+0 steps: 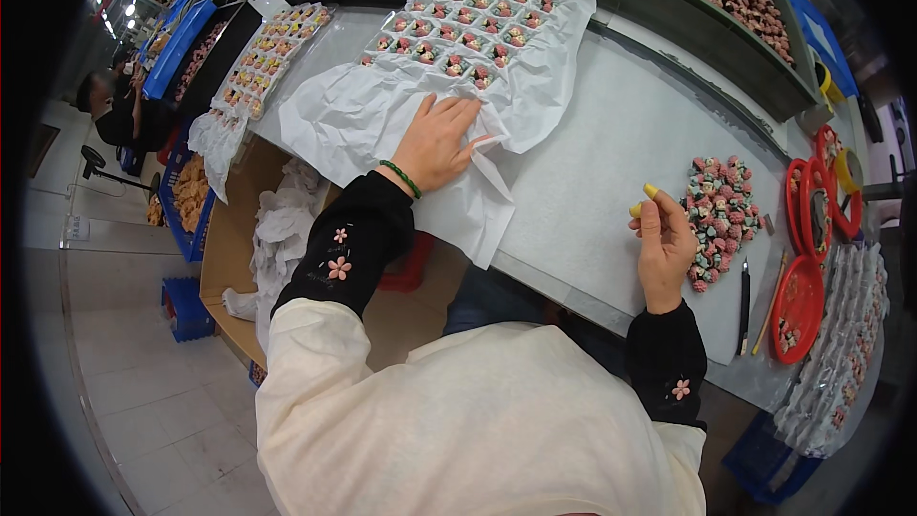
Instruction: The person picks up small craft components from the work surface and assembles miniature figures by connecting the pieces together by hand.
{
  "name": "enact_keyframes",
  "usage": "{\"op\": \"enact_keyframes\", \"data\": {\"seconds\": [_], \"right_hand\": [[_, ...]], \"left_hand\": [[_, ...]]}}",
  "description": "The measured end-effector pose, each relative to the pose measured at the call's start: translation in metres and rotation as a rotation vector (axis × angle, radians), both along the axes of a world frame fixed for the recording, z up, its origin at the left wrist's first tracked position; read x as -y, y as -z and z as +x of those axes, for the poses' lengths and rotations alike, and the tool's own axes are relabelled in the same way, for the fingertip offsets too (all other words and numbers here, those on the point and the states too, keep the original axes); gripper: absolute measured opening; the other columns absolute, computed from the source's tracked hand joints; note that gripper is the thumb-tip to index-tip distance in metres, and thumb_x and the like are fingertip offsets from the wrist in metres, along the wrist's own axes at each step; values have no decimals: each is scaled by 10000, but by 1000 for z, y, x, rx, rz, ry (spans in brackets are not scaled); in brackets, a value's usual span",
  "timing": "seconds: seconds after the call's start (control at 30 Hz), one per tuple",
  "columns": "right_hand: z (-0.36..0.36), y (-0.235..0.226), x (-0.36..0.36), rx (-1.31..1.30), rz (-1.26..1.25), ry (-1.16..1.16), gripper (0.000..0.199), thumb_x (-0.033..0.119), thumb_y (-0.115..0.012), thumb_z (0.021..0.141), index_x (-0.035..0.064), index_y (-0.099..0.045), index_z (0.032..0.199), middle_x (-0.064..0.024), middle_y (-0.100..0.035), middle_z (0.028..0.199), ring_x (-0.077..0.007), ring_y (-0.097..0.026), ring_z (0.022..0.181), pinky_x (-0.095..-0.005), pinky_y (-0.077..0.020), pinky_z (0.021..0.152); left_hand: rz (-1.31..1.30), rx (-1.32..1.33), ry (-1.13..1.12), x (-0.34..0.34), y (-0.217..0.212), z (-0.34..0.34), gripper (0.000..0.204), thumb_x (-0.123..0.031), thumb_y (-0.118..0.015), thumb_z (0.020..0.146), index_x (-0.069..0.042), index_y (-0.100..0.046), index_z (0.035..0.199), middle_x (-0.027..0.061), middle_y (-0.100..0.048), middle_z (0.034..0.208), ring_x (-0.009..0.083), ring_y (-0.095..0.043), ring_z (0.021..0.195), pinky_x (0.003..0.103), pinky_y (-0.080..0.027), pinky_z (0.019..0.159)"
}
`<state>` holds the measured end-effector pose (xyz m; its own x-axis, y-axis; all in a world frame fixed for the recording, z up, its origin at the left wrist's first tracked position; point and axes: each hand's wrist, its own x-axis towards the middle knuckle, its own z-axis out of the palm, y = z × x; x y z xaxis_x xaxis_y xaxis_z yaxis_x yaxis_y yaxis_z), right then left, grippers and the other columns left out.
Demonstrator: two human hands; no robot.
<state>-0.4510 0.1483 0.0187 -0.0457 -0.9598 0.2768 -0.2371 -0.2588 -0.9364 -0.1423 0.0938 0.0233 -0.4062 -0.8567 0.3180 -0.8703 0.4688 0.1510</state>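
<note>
My left hand [435, 145] lies flat on crumpled white paper [334, 124], its fingertips close to the near edge of a tray [449, 43]. Rows of small pink, white and dark figurines fill the tray's pockets, and the paper spreads out around it. To the right, my right hand [666, 253] is raised beside a heap of pink and pale green figurines [721, 220]. Yellow covers sit on two of its fingertips. Its fingers are loosely bent, the index apart from the thumb, and nothing shows between them.
A black pen-like tool [744, 311] and a thin stick lie right of the heap. Red round baskets [798, 306] and stacked clear trays [841, 344] line the right edge. A long bin of figurines [735, 5] runs behind. At left, a cardboard box [224, 268] contains crumpled paper.
</note>
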Motion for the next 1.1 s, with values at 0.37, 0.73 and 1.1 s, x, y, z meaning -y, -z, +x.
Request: {"op": "enact_keyframes", "data": {"seconds": [0.37,0.73,1.1], "right_hand": [[0,2,1,-50,-77,37,181,73,-570,839,-27,-594,988,-67,-614,749,-97,-577,633,-202,-455,576],[-44,-19,-2,-485,-484,-60,119,8,-654,713,-3,-601,819,-91,-603,717,-223,-577,614,-274,-459,567],[-162,3,119,-722,119,207,441,394,-625,737,78,-614,1044,-136,-590,1055,-334,-516,969,-385,-392,860]], "left_hand": [[0,-50,-22,30,11,-19,406,-262,-545,812,19,-495,1102,148,-552,1050,300,-481,1029,466,-312,925],[84,-685,45,-11,-44,-83,313,-54,-566,809,4,-536,1114,151,-573,1096,283,-502,1087,411,-309,972],[211,-424,506,-45,10,-223,1124,-493,-735,586,29,-107,1358,307,-96,1378,467,-138,1271,500,-186,1020]]}}
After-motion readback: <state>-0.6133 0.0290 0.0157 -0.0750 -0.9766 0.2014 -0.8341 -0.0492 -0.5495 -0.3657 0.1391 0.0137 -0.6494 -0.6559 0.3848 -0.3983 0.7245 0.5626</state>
